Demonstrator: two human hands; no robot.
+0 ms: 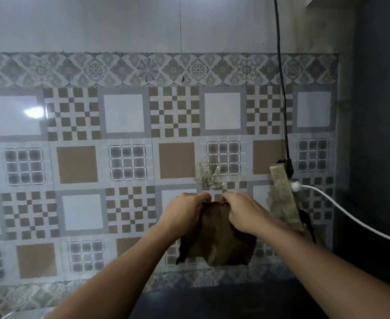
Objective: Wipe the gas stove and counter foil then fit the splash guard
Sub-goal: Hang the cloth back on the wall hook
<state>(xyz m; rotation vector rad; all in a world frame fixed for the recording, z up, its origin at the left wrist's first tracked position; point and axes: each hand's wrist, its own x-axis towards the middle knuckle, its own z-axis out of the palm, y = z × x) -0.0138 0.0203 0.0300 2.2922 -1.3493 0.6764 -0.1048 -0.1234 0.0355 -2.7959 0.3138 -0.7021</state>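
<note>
A brown cleaning cloth [221,245] hangs in front of the patterned tile wall, held by its top edge. My left hand [184,212] pinches the cloth's upper left corner and my right hand [242,212] pinches its upper right corner, the two hands almost touching. Just above them a clear plastic hook [209,178] is stuck to the tiles. Neither the stove nor a splash guard is in view; a sliver of shiny foil [21,315] shows at the bottom left corner.
A black cable [281,88] runs down the wall to a dark plug, where tan tape strips [283,199] hang. A white cord [350,217] leads right from a white plug. A dark panel [378,134] fills the right side. The dark counter [189,305] lies below.
</note>
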